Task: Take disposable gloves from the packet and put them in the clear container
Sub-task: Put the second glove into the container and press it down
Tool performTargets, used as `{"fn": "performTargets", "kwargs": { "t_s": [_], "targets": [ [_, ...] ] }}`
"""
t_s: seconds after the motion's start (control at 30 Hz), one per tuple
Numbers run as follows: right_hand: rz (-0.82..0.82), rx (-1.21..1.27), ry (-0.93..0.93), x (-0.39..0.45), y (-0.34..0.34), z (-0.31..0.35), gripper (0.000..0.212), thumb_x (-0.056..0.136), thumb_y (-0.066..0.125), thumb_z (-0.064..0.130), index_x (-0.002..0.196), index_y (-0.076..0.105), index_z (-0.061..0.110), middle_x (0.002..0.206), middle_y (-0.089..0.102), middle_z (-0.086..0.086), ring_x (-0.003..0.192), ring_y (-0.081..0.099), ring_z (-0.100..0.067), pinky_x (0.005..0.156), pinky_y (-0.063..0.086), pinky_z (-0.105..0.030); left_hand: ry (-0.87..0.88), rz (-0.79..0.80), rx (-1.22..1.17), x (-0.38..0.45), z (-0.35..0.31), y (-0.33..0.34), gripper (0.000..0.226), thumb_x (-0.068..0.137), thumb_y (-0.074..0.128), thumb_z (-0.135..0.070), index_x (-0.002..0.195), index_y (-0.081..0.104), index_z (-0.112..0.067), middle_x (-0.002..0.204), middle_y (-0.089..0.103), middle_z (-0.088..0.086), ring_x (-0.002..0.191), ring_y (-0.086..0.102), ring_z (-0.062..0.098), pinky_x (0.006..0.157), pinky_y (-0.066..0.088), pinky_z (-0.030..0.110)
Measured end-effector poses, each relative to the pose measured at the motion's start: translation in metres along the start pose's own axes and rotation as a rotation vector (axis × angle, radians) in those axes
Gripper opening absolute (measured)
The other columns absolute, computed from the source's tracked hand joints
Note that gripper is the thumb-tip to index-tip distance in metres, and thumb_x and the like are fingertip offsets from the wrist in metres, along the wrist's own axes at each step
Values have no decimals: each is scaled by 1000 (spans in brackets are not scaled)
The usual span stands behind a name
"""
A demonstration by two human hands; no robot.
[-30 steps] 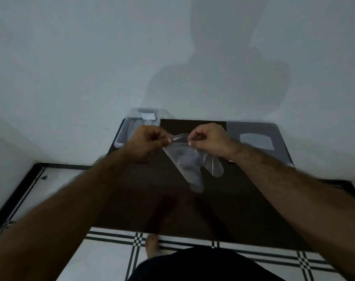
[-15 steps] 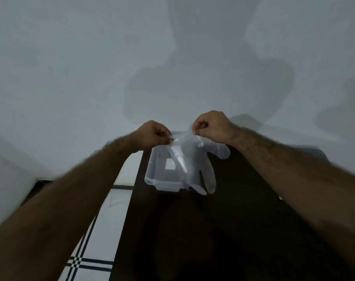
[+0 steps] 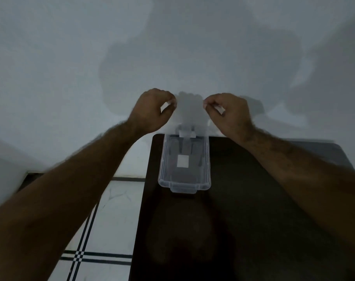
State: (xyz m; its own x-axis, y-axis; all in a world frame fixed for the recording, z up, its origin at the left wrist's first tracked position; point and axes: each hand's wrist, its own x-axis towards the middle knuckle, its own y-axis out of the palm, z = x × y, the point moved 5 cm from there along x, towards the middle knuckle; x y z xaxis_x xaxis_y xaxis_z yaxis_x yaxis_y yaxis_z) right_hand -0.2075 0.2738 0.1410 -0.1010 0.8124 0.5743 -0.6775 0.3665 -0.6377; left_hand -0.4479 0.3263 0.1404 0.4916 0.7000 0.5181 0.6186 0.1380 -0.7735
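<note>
A thin see-through disposable glove (image 3: 189,116) hangs stretched between my two hands, cuff up and fingers down. My left hand (image 3: 152,110) pinches its left top corner and my right hand (image 3: 227,113) pinches the right one. Directly below stands the clear container (image 3: 164,175), a lidless rectangular box with a white label on its bottom, at the far left corner of the dark table (image 3: 243,220). The glove's fingers dangle into the box's far end. The packet is out of sight.
A pale wall rises right behind the table's far edge. Left of the table lies white tiled floor (image 3: 111,209) with black stripe lines. A grey sheet (image 3: 334,153) lies at the table's far right corner.
Both hands have carried the glove up and away from me to above the container's far end, and have pulled apart, spreading the cuff. The view has swung left and closer to the box.
</note>
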Motion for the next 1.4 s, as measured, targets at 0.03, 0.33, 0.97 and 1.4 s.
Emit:
{"fn": "performTargets", "kwargs": {
  "t_s": [0.03, 0.33, 0.97, 1.4],
  "targets": [
    [15, -25, -37, -8, 0, 3, 16, 99, 73, 17, 108, 81, 7, 105, 82, -5, 95, 75, -17, 92, 59, -31, 68, -6, 29, -7, -3, -2, 11, 99, 69, -15, 101, 79, -9, 100, 81, 3, 91, 73, 23, 87, 47, 30],
    [387, -234, -176, -76, 56, -20, 19, 95, 65, 25, 103, 81, 18, 100, 81, 3, 91, 72, -18, 94, 50, -40, 262, 303, 248, -83, 16, 56, 19, 86, 65, -24, 100, 75, -15, 104, 77, 4, 103, 70, 30, 93, 45, 43],
    [1130, -630, -38, -122, 156, -59, 18, 101, 55, 33, 103, 72, 27, 97, 75, 3, 101, 70, -21, 129, 20, -54, 254, 934, 582, -104, 35, 167, 11, 92, 69, -23, 100, 76, -22, 96, 76, 2, 107, 68, 26, 123, 27, 54],
    [1367, -661, -112, -132, 179, -55, 31, 102, 57, 43, 125, 71, 26, 122, 74, -1, 125, 64, -24, 129, 5, -59, 183, 1083, 634, -111, 26, 184, 17, 96, 75, -26, 112, 77, -23, 109, 76, 5, 119, 66, 27, 126, 12, 68]
  ]
}}
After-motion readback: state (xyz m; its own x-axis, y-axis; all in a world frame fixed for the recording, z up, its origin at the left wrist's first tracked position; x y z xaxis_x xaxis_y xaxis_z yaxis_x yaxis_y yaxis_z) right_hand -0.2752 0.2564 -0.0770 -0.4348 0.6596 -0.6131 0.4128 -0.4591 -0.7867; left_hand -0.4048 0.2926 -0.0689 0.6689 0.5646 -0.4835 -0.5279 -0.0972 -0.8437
